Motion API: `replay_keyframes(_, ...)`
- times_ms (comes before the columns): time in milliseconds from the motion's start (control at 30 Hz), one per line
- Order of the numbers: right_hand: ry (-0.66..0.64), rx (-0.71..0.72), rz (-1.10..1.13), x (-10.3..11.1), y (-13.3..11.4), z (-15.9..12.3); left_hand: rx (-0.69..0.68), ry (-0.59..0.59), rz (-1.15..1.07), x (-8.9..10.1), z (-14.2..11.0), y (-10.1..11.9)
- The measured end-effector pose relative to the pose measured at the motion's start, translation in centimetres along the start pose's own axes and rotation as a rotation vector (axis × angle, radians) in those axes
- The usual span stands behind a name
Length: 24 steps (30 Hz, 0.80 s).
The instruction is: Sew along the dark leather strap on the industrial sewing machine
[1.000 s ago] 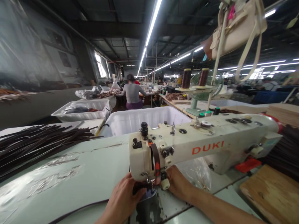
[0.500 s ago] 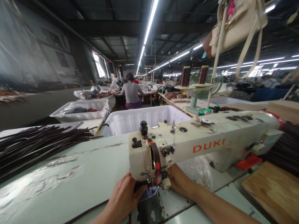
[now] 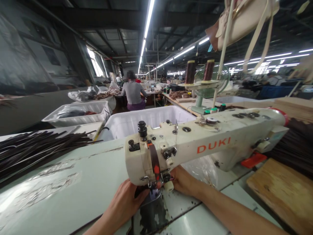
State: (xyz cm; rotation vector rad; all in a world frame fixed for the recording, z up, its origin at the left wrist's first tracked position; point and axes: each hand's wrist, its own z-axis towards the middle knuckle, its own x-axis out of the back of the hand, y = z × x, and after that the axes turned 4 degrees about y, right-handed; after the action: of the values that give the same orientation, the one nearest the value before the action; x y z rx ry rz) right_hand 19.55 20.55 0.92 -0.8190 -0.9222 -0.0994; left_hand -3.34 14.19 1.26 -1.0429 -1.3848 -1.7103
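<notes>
**Head view: both hands at the needle end of a DUKI sewing machine**

Head camera shows a cream sewing machine (image 3: 207, 145) across the centre of the frame, with "DUKI" in red capitals on its arm; no other writing is legible. Left hand (image 3: 124, 204), lower centre, has its fingers curled toward a dark strip (image 3: 140, 192) under the machine head; whether they grip it cannot be told. Right hand (image 3: 184, 181) lies behind the head, fingers hidden, so its grip cannot be told either. Both rest on the pale green table (image 3: 73, 176). Dark straps (image 3: 36, 150) are piled at centre left. A white bin (image 3: 146, 121) stands behind the machine. Two brown thread cones (image 3: 199, 71) stand at upper centre right. A seated person (image 3: 133, 94) works farther back.
</notes>
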Motion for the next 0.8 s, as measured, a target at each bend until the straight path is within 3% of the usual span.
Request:
replay_keyframes(100,-0.042,-0.034,-0.037,0.8,-0.7,0.0,0.027,-0.054,0.038,0.3,-0.8,0.4)
replay_keyframes(233,-0.100,-0.126,-0.131,0.7,-1.6,-0.2,-0.042,-0.074,-0.139,0.9,-3.1,2.2)
replay_keyframes(333,-0.032,-0.162,-0.273,-0.6,-2.3,-0.5,-0.120,-0.202,-0.235,1.4,-4.1,3.5)
replay_keyframes(400,0.028,-0.165,-0.371,-1.4,-2.8,-0.7,-0.086,-0.228,-0.211,1.5,-3.9,3.4)
replay_keyframes(500,0.014,-0.134,-0.495,-1.3,-3.5,-0.9,0.049,0.002,-0.091,1.1,-2.7,2.0)
replay_keyframes(567,-0.026,-0.079,-0.560,-0.7,-4.1,-1.1,0.065,0.123,-0.021,0.5,-2.0,0.9)
replay_keyframes(667,-0.034,0.018,-0.594,-0.4,-4.9,-1.5,-0.056,0.156,0.013,-0.4,-1.7,0.2)
replay_keyframes(800,-0.062,0.115,-0.649,-1.8,-5.3,-1.7,-0.239,0.203,0.084,-1.1,-2.0,0.8)
